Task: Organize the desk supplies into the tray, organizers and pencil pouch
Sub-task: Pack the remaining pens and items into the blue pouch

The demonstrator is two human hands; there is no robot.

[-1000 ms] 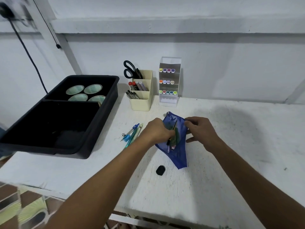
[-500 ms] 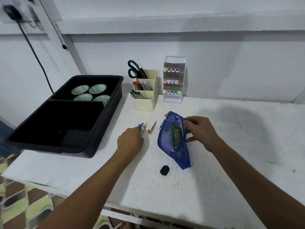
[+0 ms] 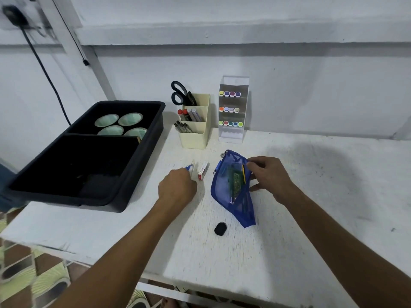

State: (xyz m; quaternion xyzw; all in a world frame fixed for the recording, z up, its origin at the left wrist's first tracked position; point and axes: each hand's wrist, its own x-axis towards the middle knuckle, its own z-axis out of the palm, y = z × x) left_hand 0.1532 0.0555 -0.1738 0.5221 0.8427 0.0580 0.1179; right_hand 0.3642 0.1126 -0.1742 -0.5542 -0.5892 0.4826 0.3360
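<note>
The white desk [image 3: 311, 196] fills the lower frame. At the left edge sits the black tray [image 3: 124, 196], with four round green-white things in its far compartment. At upper centre stand the cream organizer [image 3: 195, 138], holding scissors and markers, and the clear marker stand [image 3: 232, 112].

In the middle lies the blue pencil pouch [image 3: 233, 190], its mouth open and some items already inside. The right hand [image 3: 266, 176] pinches the upper edge of the pouch and holds it open. A second ago the left hand [image 3: 178, 187] was at the pouch mouth; now it has moved left of centre and closes over the blue pens [image 3: 189, 167]. If the fingers already grip them cannot be told. This probably means the pens are next for the pouch.

A small red-white box [image 3: 203, 170] lies just beside the pens, and a black eraser [image 3: 220, 228] lies below the pouch, both not yet sorted.
</note>
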